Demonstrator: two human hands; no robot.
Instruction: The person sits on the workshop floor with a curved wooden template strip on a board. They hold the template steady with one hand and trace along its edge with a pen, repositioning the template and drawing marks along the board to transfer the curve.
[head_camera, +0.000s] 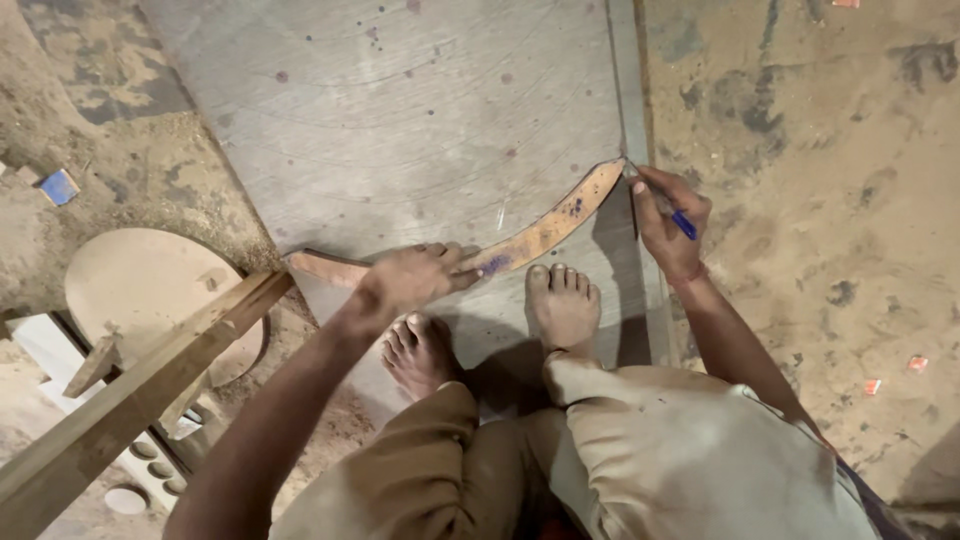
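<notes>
Knees (600, 450), hands on curved template (520, 240)

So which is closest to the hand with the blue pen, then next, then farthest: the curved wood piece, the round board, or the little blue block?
From the right hand:
1. Curved wood piece, touching it.
2. Round board, far left.
3. Little blue block, farthest left.

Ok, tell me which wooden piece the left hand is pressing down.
The curved brown template lying on the grey sheet, under the left hand. The round disc and the long straight batten lie untouched to the left.
</notes>
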